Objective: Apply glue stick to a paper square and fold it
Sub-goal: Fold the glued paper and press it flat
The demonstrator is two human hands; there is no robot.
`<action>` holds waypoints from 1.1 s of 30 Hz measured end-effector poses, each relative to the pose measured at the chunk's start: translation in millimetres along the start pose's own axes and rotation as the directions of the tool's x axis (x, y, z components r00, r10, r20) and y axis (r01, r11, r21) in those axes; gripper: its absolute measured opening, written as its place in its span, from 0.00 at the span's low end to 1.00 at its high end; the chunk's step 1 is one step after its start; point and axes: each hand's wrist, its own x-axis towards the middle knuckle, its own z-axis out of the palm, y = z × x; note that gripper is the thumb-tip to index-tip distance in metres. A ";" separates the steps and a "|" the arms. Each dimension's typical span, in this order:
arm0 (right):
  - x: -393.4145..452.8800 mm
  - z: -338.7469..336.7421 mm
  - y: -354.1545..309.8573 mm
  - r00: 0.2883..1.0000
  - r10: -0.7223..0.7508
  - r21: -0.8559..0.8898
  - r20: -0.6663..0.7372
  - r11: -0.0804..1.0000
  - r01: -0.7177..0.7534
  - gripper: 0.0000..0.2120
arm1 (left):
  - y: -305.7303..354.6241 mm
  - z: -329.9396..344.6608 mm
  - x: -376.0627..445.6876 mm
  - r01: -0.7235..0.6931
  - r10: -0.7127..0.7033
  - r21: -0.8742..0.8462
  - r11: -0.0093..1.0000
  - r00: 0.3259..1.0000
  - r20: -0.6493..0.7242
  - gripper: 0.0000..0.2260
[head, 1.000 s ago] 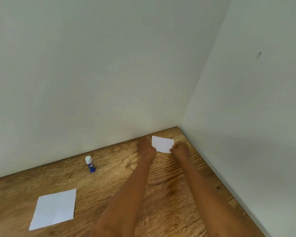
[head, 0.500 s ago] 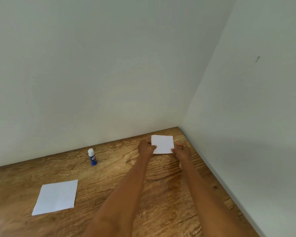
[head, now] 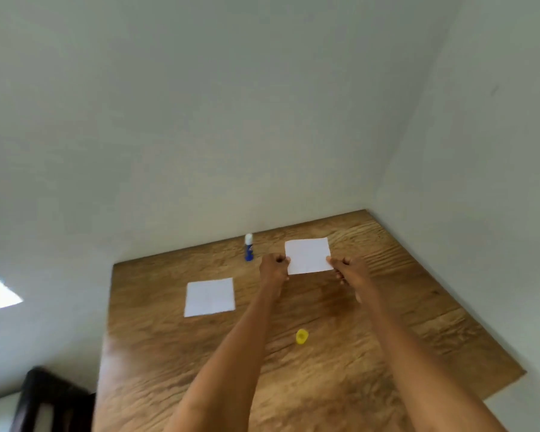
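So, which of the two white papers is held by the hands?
The far paper, pinched between the left hand and right hand. The other paper lies alone on the table.

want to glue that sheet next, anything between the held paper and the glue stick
Nothing visible. The paper square is pinched by the left hand and right hand; only bare table separates it from the glue stick.

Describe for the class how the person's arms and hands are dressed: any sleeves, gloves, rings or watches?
Both forearms are bare as far as the picture shows, with no sleeves. The left hand and right hand wear no gloves. No watch or bracelet shows; the fingers are too blurred to rule out rings.
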 end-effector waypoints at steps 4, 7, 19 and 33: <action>-38.5 38.8 3.4 1.000 -0.008 -0.060 0.015 0.998 0.009 0.12 | -28.1 -51.3 -18.7 0.043 -0.042 0.007 0.999 0.997 -0.063 0.10; -58.1 68.9 5.8 0.998 -0.024 -0.093 0.055 0.995 0.029 0.11 | -43.3 -83.2 -24.3 0.048 -0.046 0.011 0.999 0.993 -0.111 0.12; -71.8 151.4 4.1 0.983 -0.045 -0.143 0.180 0.987 0.071 0.05 | -72.0 -175.0 -14.1 0.031 -0.032 -0.011 0.999 0.995 -0.097 0.14; -64.7 200.2 -11.0 0.682 -0.256 -0.544 0.685 0.444 0.712 0.19 | -89.3 -220.7 -4.6 0.011 -0.106 -0.266 0.964 0.932 -0.347 0.07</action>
